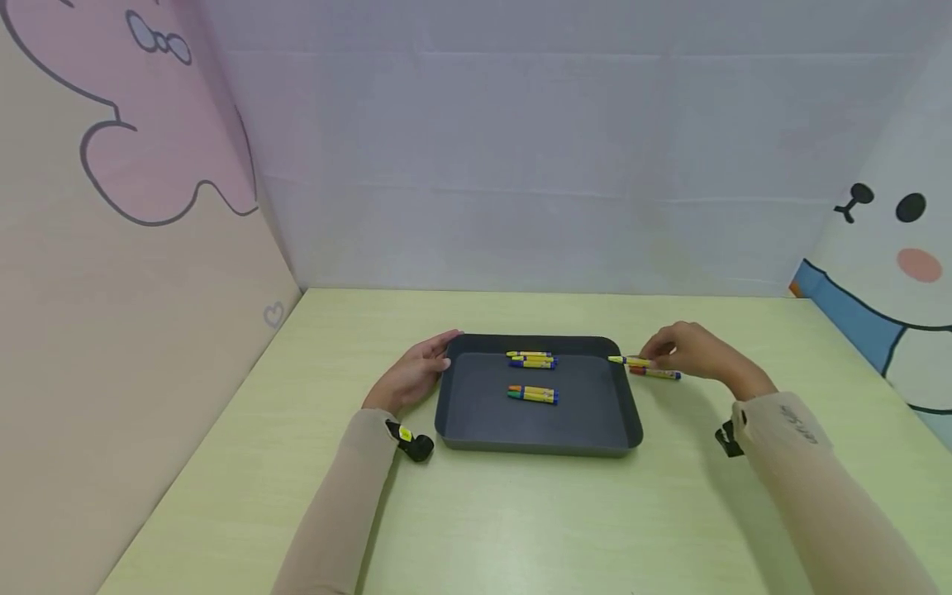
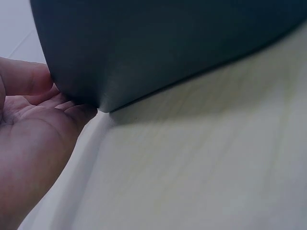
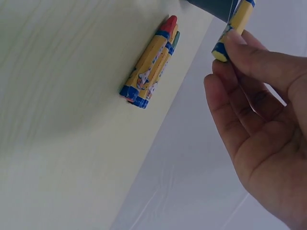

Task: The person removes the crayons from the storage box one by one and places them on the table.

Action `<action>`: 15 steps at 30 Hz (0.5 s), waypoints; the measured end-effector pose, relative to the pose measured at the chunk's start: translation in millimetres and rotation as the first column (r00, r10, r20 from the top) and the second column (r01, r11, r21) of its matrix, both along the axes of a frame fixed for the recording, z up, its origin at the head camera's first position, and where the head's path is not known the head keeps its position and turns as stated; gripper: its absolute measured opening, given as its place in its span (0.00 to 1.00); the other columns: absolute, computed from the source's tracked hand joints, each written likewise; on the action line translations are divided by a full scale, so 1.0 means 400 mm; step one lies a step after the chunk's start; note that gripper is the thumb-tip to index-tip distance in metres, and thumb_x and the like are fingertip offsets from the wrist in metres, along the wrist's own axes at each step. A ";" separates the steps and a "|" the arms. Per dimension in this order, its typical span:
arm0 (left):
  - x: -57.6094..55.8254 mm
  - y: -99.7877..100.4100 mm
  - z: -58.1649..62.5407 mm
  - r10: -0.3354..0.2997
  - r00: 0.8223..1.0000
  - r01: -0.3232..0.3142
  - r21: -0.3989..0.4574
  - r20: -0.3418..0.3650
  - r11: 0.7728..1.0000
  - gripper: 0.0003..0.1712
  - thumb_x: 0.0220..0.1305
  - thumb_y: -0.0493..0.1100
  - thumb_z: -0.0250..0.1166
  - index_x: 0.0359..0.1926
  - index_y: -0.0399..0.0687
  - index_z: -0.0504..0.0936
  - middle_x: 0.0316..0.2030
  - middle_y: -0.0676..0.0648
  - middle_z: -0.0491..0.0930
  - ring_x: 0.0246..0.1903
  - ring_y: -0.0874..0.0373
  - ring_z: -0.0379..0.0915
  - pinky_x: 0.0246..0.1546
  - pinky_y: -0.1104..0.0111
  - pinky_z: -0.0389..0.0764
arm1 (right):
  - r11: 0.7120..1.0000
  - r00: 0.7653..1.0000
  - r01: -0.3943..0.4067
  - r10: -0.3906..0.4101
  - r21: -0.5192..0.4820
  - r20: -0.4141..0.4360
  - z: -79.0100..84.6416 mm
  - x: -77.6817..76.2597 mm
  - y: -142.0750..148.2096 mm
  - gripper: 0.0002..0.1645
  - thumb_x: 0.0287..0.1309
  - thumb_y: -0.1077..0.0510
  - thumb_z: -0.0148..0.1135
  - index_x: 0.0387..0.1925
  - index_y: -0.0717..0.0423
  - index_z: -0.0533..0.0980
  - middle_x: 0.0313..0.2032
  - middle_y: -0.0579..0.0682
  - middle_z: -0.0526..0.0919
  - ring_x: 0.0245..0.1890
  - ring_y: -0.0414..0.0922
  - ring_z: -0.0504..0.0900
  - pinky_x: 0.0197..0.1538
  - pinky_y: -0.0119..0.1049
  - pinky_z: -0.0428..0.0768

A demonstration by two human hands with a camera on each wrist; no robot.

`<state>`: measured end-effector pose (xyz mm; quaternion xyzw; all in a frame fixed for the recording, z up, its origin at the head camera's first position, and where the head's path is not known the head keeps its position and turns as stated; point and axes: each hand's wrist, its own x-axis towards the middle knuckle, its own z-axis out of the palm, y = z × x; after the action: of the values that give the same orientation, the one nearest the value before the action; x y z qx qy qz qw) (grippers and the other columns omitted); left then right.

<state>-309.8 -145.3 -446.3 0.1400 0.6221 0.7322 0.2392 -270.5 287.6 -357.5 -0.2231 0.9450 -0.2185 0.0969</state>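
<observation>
2-handed: pinching ylw crayon [image 1: 623, 360] w/ R hand [image 1: 690, 350] near red crayon [image 3: 147, 62] on tabletop [image 1: 535, 521], resting relaxed L hand [image 1: 411, 377] vs. L side of tray [image 1: 491, 426].

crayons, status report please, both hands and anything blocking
Left hand touching tray at left side. Right hand pinching yellow-wrapped crayon near tray's right rim. Other crayons inside; red-tipped crayon and more on table. Nothing visibly blocking.

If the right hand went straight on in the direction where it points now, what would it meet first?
The right hand would probably meet the right rim of the tray, the pinched crayon leading; depth is unclear, so it might pass above.
</observation>
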 end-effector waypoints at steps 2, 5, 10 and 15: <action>0.001 0.001 0.000 -0.007 1.000 0.007 0.005 -0.007 1.000 0.39 0.66 0.22 0.41 0.76 0.39 0.43 0.77 0.46 0.32 0.74 0.55 0.29 0.55 0.74 0.59 | 1.000 1.000 0.006 -0.006 0.003 -0.002 -0.002 0.002 0.007 0.10 0.56 0.65 0.63 0.40 0.62 0.83 0.38 0.54 0.86 0.39 0.50 0.83 0.42 0.47 0.80; 0.001 0.002 -0.002 -0.008 1.000 0.008 0.009 -0.009 1.000 0.39 0.66 0.22 0.41 0.75 0.39 0.43 0.77 0.47 0.33 0.74 0.56 0.30 0.55 0.74 0.59 | 1.000 1.000 0.022 -0.022 0.003 0.001 -0.008 0.006 0.018 0.10 0.57 0.66 0.63 0.41 0.63 0.83 0.39 0.55 0.86 0.40 0.52 0.83 0.42 0.47 0.80; -0.001 0.002 -0.007 -0.003 1.000 0.003 0.018 0.000 1.000 0.39 0.66 0.22 0.41 0.76 0.39 0.43 0.77 0.47 0.33 0.73 0.56 0.33 0.55 0.74 0.59 | 0.999 0.999 0.037 -0.038 0.004 0.003 -0.020 0.011 0.039 0.11 0.57 0.66 0.62 0.42 0.65 0.83 0.39 0.57 0.86 0.40 0.54 0.82 0.41 0.45 0.80; -0.004 0.002 -0.011 -0.001 1.000 0.001 0.022 0.000 1.000 0.39 0.66 0.22 0.41 0.75 0.39 0.44 0.77 0.47 0.34 0.74 0.55 0.34 0.55 0.75 0.61 | 0.998 0.998 0.055 -0.055 0.006 0.005 -0.030 0.014 0.060 0.11 0.56 0.66 0.63 0.41 0.66 0.82 0.38 0.59 0.86 0.39 0.54 0.82 0.40 0.44 0.80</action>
<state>-311.5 -144.4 -450.8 0.1432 0.6139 0.7390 0.2379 -265.0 311.6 -369.7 -0.1962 0.9512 -0.2188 0.0940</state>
